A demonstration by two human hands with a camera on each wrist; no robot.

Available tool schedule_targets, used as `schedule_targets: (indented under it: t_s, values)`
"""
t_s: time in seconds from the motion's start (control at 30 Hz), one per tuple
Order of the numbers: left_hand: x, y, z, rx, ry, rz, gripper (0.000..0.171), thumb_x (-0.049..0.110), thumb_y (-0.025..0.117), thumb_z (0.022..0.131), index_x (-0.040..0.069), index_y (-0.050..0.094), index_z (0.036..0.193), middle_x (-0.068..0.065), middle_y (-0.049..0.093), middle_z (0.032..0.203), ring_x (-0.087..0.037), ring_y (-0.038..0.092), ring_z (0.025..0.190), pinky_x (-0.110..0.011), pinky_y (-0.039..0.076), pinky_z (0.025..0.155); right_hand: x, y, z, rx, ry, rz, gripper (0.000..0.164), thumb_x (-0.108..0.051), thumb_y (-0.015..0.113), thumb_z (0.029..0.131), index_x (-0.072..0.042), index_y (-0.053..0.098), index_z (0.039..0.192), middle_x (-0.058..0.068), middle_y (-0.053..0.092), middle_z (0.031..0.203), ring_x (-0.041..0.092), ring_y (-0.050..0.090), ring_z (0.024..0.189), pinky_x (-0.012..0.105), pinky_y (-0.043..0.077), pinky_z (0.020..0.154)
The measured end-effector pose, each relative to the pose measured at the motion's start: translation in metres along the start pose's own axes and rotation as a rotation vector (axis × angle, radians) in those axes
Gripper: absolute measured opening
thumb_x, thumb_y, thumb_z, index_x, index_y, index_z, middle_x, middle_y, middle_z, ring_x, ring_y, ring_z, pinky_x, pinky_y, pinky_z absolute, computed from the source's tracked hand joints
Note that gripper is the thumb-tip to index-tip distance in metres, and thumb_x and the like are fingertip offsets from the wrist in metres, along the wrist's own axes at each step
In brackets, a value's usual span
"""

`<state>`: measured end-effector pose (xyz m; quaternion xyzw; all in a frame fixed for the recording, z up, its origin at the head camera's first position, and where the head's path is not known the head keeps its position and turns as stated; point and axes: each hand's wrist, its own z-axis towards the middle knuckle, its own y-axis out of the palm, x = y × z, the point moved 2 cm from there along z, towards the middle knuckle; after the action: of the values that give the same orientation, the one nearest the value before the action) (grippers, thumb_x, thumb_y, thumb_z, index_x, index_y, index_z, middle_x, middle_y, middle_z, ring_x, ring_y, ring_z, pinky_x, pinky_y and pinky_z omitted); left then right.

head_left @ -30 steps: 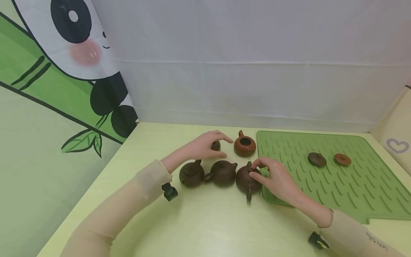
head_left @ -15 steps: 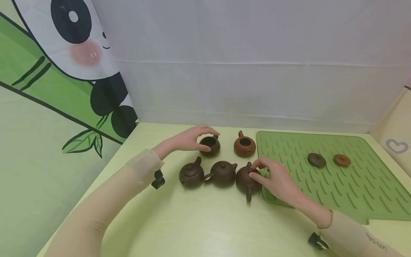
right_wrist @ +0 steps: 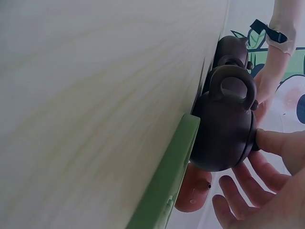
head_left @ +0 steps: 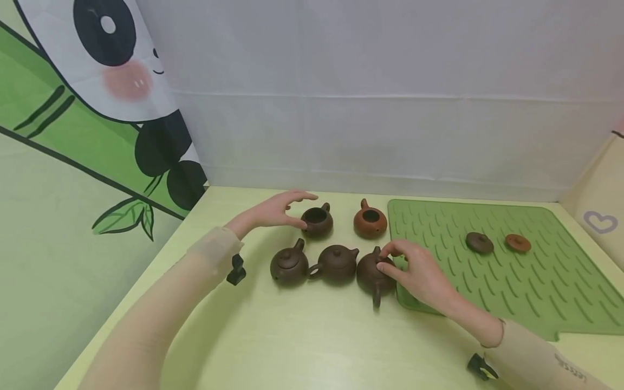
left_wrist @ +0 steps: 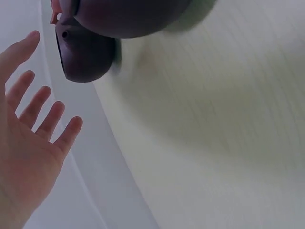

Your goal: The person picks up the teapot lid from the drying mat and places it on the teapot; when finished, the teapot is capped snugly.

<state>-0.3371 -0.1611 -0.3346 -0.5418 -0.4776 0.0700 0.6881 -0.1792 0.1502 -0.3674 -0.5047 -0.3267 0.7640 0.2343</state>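
Note:
My right hand (head_left: 420, 272) pinches the lid knob of a dark brown teapot (head_left: 369, 279), which stands at the right end of a front row; in the right wrist view the thumb is at the knob of this teapot (right_wrist: 221, 131). My left hand (head_left: 274, 210) is held with fingers spread and nothing in it, beside a lidless dark teapot (head_left: 319, 230). Behind and to the right stands a lidless reddish-brown teapot (head_left: 371, 229). Two more lidded dark teapots, one at the left (head_left: 288, 269) and a middle teapot (head_left: 336, 266), complete the front row.
On the right part of the table (head_left: 302, 336) lies a green ribbed mat (head_left: 439, 216). It bears a dark lid (head_left: 480, 243) and a reddish lid (head_left: 518, 243). A pale cloth wall (head_left: 365, 141) rises behind the table, with a panda-printed panel (head_left: 122, 162) at the left.
My left hand has drawn back to the left, away from the reddish teapot and off the lidless dark teapot, which now shows fully. My right hand keeps its place on the lid knob.

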Motion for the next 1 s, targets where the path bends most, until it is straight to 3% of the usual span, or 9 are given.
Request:
schedule_targets:
  t_s: [0.27,0.53,0.73,1.0]
  values:
    - [-0.017,0.009,-0.001,-0.017,-0.033,-0.060,0.077,0.028,0.076,0.087,0.018,0.037,0.153,-0.003,0.035,0.160,-0.038,0.034,0.146,-0.060,0.033,0.114,0.004,0.001,0.001,0.001,0.000,-0.005,0.013,-0.016,0.075,0.087,-0.020,0.067,0.096,-0.005,0.069,0.098,0.016,0.064,0.096,0.046,0.051,0.088]
    - [-0.023,0.018,-0.003,-0.023,-0.073,-0.077,0.077,0.031,0.074,0.088,0.017,0.036,0.153,-0.007,0.038,0.159,-0.039,0.035,0.146,-0.061,0.029,0.117,0.006,0.003,0.001,0.002,-0.004,-0.001,0.013,-0.017,0.075,0.088,-0.020,0.067,0.097,-0.006,0.069,0.099,0.015,0.064,0.096,0.047,0.051,0.089]
    - [-0.030,0.027,-0.002,-0.022,-0.054,-0.147,0.076,0.025,0.074,0.088,0.012,0.035,0.152,-0.011,0.038,0.157,-0.040,0.036,0.145,-0.057,0.029,0.119,0.006,0.003,0.000,0.002,-0.012,0.003,0.013,-0.018,0.075,0.088,-0.020,0.067,0.097,-0.006,0.069,0.099,0.014,0.063,0.096,0.047,0.050,0.089]
    - [-0.035,0.031,0.000,-0.016,-0.088,-0.199,0.074,0.024,0.074,0.088,0.018,0.036,0.152,-0.012,0.040,0.156,-0.042,0.037,0.144,-0.058,0.029,0.119,0.006,0.003,0.000,0.003,-0.013,0.006,0.013,-0.016,0.075,0.088,-0.020,0.066,0.097,-0.005,0.069,0.100,0.015,0.063,0.096,0.047,0.050,0.088]
